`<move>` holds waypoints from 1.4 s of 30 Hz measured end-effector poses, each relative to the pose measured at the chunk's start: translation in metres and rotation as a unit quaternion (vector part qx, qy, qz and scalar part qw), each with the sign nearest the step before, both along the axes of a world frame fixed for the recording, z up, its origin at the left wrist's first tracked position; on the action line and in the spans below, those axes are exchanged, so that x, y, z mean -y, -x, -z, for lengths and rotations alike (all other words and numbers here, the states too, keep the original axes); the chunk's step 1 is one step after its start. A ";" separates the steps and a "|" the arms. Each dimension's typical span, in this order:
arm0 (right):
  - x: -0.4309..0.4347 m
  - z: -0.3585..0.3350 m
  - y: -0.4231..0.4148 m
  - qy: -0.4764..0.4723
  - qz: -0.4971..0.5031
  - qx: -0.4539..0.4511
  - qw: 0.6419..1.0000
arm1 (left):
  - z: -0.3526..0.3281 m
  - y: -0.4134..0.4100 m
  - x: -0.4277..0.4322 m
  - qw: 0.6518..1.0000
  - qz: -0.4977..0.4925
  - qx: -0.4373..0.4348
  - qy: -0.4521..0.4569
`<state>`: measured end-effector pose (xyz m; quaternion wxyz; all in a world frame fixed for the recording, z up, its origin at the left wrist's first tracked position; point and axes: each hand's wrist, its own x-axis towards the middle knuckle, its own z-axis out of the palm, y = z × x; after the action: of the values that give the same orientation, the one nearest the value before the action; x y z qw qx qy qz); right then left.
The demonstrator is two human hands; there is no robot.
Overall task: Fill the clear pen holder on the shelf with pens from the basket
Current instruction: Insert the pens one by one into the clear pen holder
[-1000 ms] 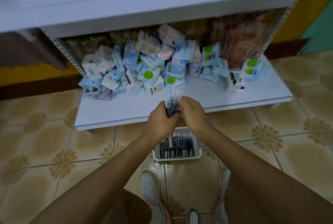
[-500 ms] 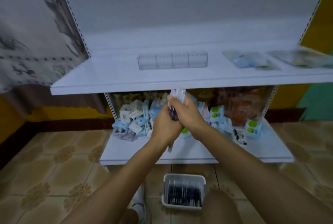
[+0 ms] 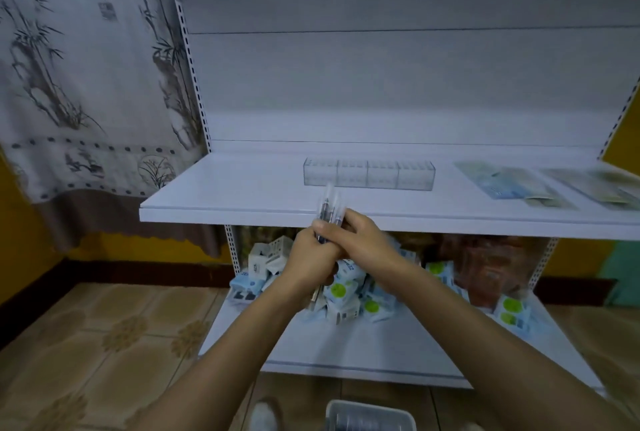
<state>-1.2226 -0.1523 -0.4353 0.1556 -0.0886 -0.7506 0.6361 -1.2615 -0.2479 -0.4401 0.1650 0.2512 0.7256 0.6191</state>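
Note:
A bunch of pens (image 3: 330,206) with clear caps stands upright in front of the upper shelf's edge. My left hand (image 3: 311,259) grips the bunch low down, and my right hand (image 3: 360,240) holds it beside the left, fingers curled round the barrels. The clear pen holder (image 3: 369,174), a long box with several compartments, lies on the upper shelf (image 3: 242,195) just behind and slightly right of the pens; it looks empty. The white basket (image 3: 369,417) with more pens sits on the floor at the bottom edge, partly cut off.
Flat packets (image 3: 504,181) lie on the upper shelf to the right of the holder. The lower shelf (image 3: 346,347) carries a heap of small blue-and-white boxes (image 3: 346,295) and reddish packs (image 3: 485,267). A printed cloth (image 3: 86,91) hangs at the left. The floor is tiled.
Both hands rose with the bunch of pens from above the basket to the level of the upper shelf. My view tilted up, bringing the holder into sight.

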 end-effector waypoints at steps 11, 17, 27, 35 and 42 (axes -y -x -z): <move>-0.064 0.010 0.099 -0.075 -0.023 0.014 0.997 | 0.009 0.095 -0.065 0.999 -0.041 0.019 0.001; -0.076 -0.002 0.126 -0.114 -0.020 0.030 0.993 | 0.000 0.124 -0.074 0.999 -0.033 0.021 -0.007; -0.094 -0.023 0.159 -0.124 0.008 0.033 0.992 | 0.000 0.171 -0.075 0.993 0.058 0.062 -0.080; -0.103 -0.043 0.181 -0.138 0.075 0.011 0.987 | 0.002 0.194 -0.084 0.991 0.012 0.050 -0.121; -0.106 -0.069 0.198 -0.007 0.052 -0.022 0.998 | 0.006 0.226 -0.088 0.961 -0.027 0.171 -0.215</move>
<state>-1.4207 -0.0462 -0.3662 0.2055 -0.1124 -0.7456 0.6239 -1.4879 -0.1602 -0.4460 0.2120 0.1509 0.5432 0.7983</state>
